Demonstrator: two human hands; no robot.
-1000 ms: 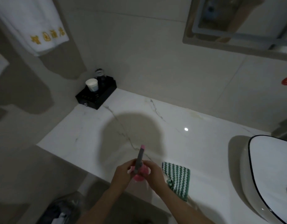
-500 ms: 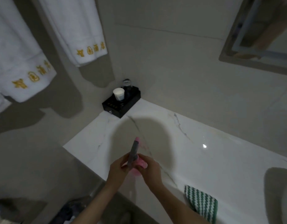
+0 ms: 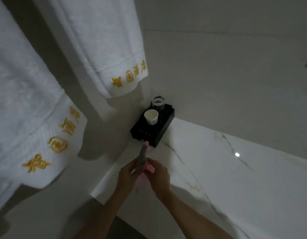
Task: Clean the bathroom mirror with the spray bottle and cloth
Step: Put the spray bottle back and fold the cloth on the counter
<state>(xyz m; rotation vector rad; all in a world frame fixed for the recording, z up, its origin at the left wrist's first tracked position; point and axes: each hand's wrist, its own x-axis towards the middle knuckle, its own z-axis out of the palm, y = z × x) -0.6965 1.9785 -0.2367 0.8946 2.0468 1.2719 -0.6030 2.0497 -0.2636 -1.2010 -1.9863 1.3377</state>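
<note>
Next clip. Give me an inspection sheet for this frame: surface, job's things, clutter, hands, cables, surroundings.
Surface: white marble countertop with grey veins and one small light reflection.
Job's things: pink and grey spray bottle held above the counter's left end, nozzle pointing away from the person; cloth and mirror not in view.
Clutter: black tray in the back corner carrying a white paper cup and a clear glass.
Hands: left hand and right hand both curled round the bottle; exact grip is hard to read in the dim light.
Cables: nothing seen.
Surroundings: two white towels with gold embroidery hang on the left; plain pale walls.
</note>
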